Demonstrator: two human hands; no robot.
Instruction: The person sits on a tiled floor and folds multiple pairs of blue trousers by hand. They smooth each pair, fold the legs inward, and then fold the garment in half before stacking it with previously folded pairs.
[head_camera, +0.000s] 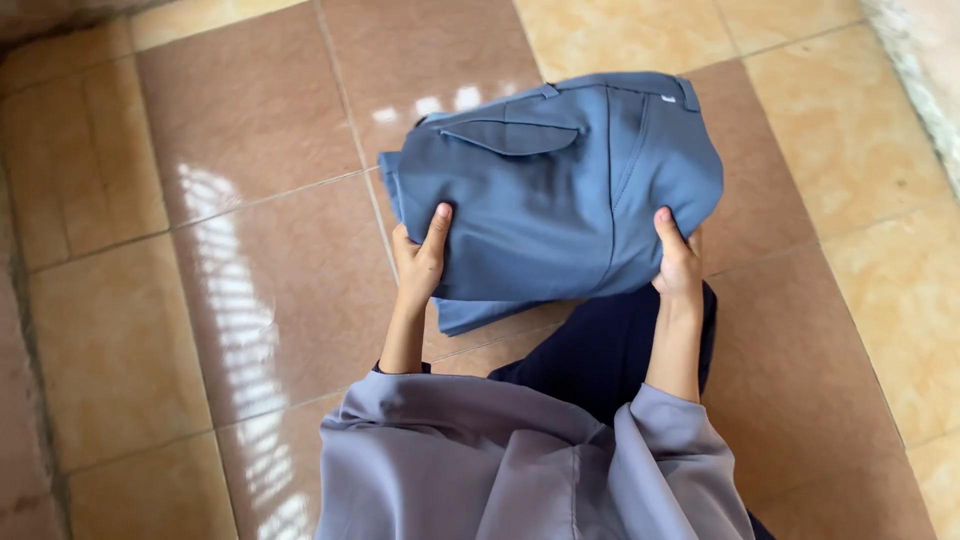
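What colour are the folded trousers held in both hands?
The folded trousers are plain slate blue, with no pattern, seen in the head view.

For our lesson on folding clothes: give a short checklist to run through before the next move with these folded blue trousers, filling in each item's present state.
1. Left hand has a grip on the trousers, thumb on top: ok.
2. Right hand has a grip on the opposite side, thumb on top: ok.
3. Trousers folded into a compact bundle: ok.
4. Bottom layer flush with the top: not ok, an edge sticks out below.
5. Tiled floor under the bundle is clean and dry: cannot tell, it is glossy with glare.
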